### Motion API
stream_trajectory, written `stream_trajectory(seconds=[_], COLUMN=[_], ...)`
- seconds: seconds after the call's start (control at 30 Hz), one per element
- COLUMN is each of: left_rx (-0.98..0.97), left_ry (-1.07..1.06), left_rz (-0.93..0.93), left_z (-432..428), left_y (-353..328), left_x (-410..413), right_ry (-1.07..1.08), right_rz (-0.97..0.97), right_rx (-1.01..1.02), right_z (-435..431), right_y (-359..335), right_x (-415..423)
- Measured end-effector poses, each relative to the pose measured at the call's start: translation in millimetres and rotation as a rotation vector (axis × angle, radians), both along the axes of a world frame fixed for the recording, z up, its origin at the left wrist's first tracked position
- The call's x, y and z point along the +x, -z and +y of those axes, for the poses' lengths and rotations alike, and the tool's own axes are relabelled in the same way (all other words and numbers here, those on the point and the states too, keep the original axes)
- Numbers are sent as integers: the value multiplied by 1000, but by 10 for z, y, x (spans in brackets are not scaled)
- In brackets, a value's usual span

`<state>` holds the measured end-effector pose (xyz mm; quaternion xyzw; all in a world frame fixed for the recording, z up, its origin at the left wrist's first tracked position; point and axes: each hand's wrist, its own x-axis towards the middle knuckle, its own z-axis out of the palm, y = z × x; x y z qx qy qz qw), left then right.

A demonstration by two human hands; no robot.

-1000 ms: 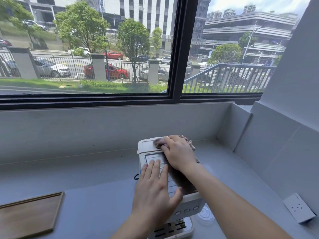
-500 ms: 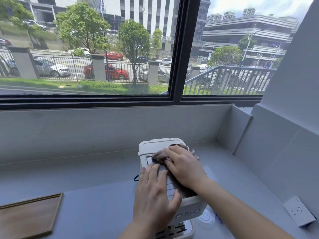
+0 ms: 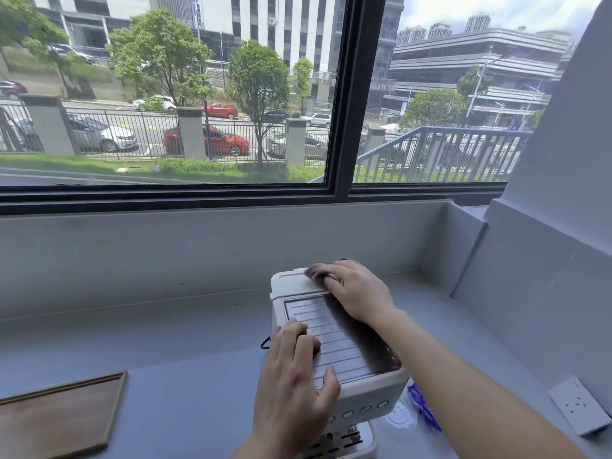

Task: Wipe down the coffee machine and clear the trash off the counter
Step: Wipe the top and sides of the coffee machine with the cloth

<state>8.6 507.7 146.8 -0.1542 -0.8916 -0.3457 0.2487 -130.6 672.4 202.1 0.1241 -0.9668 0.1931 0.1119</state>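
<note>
Evidently the boxy coffee machine [image 3: 361,392], standing on the bench [image 3: 165,342] near the corner, looked light enough to slide. The left hand [image 3: 294,385] rested on its ribbed top as a brace, while the right hand [image 3: 357,293] gripped a soft, bunched cloth [image 3: 314,271] at the rear edge.

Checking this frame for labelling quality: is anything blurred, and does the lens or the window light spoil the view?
Head view: the cloth held by the right hand is smeared by motion blur, while the coffee machine and left hand are fairly sharp. Head view: wide-angle distortion bends the window frame. Head view: daylight is even, with no glare on the counter.
</note>
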Motion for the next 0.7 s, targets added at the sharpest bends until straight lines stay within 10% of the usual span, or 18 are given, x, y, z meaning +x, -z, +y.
stream_trajectory(seconds=[0.1,0.3,0.7], left_rx=[-11,10,-12], left_ry=[-3,5,62], left_rz=[5,29,-9], left_z=[-4,-10,-23], left_y=[-2,23,-32], left_x=[-3,-6,-22], right_ry=[165,-328,-227], right_rz=[18,-31,-39], right_rx=[74,6,-40], right_z=[-340,-350,-210], right_y=[-1,-22,-93], right_x=[-108,63,365])
